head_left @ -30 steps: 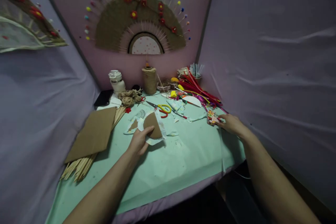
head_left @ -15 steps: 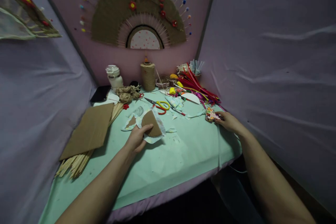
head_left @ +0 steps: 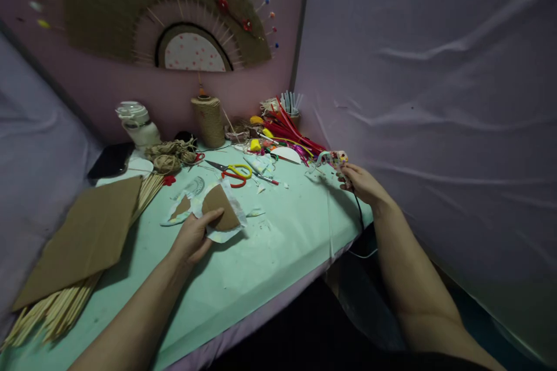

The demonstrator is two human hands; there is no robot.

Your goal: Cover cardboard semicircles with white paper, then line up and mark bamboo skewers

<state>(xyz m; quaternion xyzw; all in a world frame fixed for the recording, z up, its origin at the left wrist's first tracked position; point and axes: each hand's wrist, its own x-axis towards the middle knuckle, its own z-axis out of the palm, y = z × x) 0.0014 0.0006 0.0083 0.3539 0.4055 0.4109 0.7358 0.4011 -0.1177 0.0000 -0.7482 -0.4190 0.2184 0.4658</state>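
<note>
My left hand holds a brown cardboard piece with pale patterned material round its edge, thumb on top. Patterned scraps lie just left of it on the green table. At the table's right side, my right hand is closed on a small multicoloured object with a dark cord hanging below it; its exact kind is unclear. Yellow-handled scissors and red-handled scissors rest beyond my left hand.
A cardboard sheet lies over thin sticks at left. Along the back stand a white jar, a twine spool and red pipe cleaners. A fabric wall rises at right.
My view has turned to the right. My right hand has raised the multicoloured object off the table, and its cord now shows. My left hand keeps its hold on the cardboard piece.
</note>
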